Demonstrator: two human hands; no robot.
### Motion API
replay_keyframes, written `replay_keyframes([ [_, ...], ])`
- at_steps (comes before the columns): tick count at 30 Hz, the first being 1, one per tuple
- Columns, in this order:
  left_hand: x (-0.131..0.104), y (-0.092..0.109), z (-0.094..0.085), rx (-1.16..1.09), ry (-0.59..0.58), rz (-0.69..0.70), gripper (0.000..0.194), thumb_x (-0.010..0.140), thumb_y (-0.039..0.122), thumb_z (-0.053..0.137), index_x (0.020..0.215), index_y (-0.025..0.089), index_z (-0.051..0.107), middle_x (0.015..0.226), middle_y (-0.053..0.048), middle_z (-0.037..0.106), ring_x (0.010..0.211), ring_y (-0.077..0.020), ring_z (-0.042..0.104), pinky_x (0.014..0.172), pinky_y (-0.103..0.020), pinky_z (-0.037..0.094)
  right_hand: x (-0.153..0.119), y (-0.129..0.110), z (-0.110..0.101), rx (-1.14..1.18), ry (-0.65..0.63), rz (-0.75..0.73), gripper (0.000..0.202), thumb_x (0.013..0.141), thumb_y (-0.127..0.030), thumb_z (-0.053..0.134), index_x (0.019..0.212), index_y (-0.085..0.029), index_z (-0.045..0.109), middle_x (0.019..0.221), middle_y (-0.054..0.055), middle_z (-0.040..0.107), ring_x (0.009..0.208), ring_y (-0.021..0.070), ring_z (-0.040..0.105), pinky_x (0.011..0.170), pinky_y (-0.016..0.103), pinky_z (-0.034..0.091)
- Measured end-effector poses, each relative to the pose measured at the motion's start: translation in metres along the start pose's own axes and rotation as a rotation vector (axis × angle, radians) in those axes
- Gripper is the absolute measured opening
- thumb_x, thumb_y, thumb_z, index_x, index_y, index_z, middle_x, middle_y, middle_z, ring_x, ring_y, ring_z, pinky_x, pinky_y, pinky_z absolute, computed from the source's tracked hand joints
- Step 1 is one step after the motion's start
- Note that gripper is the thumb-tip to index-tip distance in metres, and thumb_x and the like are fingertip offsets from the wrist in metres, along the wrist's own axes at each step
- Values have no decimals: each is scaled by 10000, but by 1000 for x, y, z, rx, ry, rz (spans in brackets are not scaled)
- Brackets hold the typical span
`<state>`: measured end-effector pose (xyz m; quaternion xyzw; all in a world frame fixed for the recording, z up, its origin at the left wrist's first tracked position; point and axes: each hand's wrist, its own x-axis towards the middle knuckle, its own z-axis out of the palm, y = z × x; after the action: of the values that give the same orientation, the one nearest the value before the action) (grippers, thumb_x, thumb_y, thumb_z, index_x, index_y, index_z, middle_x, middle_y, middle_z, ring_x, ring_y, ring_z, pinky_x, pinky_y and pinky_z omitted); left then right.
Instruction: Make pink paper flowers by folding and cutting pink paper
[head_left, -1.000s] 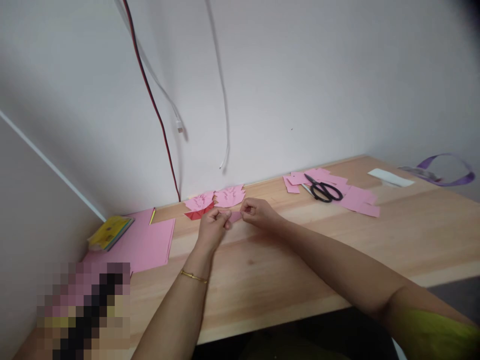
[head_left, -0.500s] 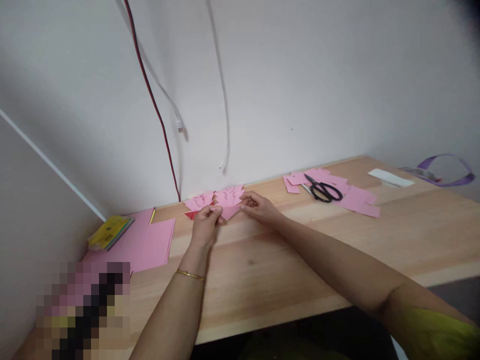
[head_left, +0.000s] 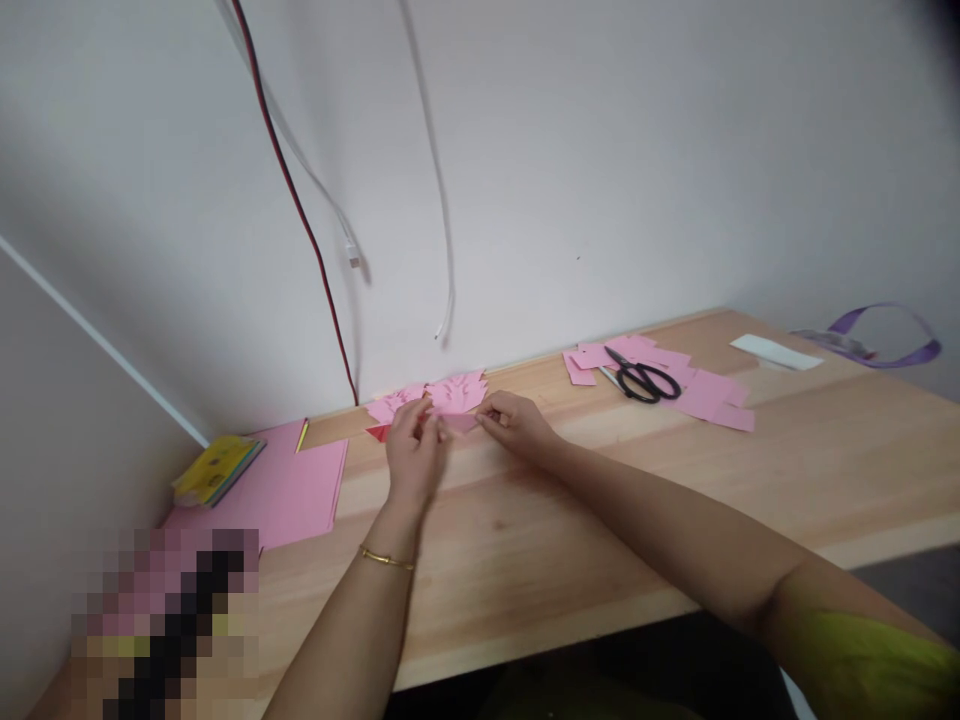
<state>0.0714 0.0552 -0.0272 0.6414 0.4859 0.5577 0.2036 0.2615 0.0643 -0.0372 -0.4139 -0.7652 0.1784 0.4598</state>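
Between my two hands is a small folded pink paper (head_left: 460, 422). My right hand (head_left: 517, 425) pinches its right corner with thumb and fingertips. My left hand (head_left: 412, 440) is at the paper's left side, fingers bent and slightly apart; its fingertips are blurred, and whether they touch the paper cannot be made out. Just behind the hands, near the wall, lie cut pink pieces with jagged edges (head_left: 457, 390). A red paper piece (head_left: 377, 433) shows to the left of my left hand.
Black-handled scissors (head_left: 645, 380) lie on pink scraps (head_left: 709, 395) at the right, with a white strip (head_left: 776, 352) beyond. Pink sheets (head_left: 304, 485) and a yellow packet (head_left: 217, 468) are at the left. Cables (head_left: 289, 185) hang down the wall.
My left hand's fingers have lifted and loosened from their pinch on the paper. My right hand stays at the right corner, its fingers more curled. The view has shifted slightly.
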Motion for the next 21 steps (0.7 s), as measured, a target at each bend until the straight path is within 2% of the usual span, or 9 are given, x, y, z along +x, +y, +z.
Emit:
replay_keyframes([
  [1, -2, 3, 2, 73, -49, 95, 248, 829, 233, 567, 1058, 181, 647, 1152, -115, 610, 951, -189, 610, 831, -335, 489, 0, -1, 1, -27, -10, -22, 100, 822, -167, 552, 758, -167, 629, 749, 37, 628, 707, 140, 544, 658, 253, 383],
  [3, -7, 8, 7, 185, -189, 254, 276, 829, 179, 554, 1094, 176, 631, 1160, -118, 611, 1098, -217, 559, 927, -364, 458, -1, -3, 2, -77, -44, -77, 108, 825, -158, 554, 749, -171, 630, 739, 35, 631, 710, 142, 542, 665, 254, 375],
  [6, -11, 11, 11, 276, -326, 345, 218, 853, 131, 489, 1002, 172, 644, 1021, -97, 651, 979, -189, 589, 873, -340, 479, -2, -4, 5, -134, -82, -147, 114, 821, -142, 555, 736, -173, 625, 733, 34, 636, 717, 146, 545, 682, 259, 369],
  [9, -10, 8, 9, 334, -334, 345, 174, 851, 128, 479, 885, 178, 643, 901, -71, 656, 868, -174, 594, 789, -311, 486, -2, -2, 7, -157, -97, -180, 113, 822, -138, 558, 732, -167, 619, 724, 32, 634, 715, 147, 546, 687, 260, 361],
  [14, -8, 6, 4, 355, -322, 343, 153, 797, 107, 508, 839, 179, 636, 906, -60, 664, 856, -166, 602, 778, -287, 476, -3, 2, 8, -172, -95, -249, 109, 851, -161, 549, 769, -168, 621, 736, 33, 641, 730, 150, 549, 693, 266, 349],
  [21, 2, 8, -8, 606, -284, 141, 119, 731, 129, 516, 739, 182, 622, 804, -49, 655, 726, -167, 587, 636, -270, 405, 0, 6, 3, -195, -66, -256, 97, 844, -147, 553, 762, -165, 601, 762, 46, 646, 758, 165, 559, 693, 272, 351],
])
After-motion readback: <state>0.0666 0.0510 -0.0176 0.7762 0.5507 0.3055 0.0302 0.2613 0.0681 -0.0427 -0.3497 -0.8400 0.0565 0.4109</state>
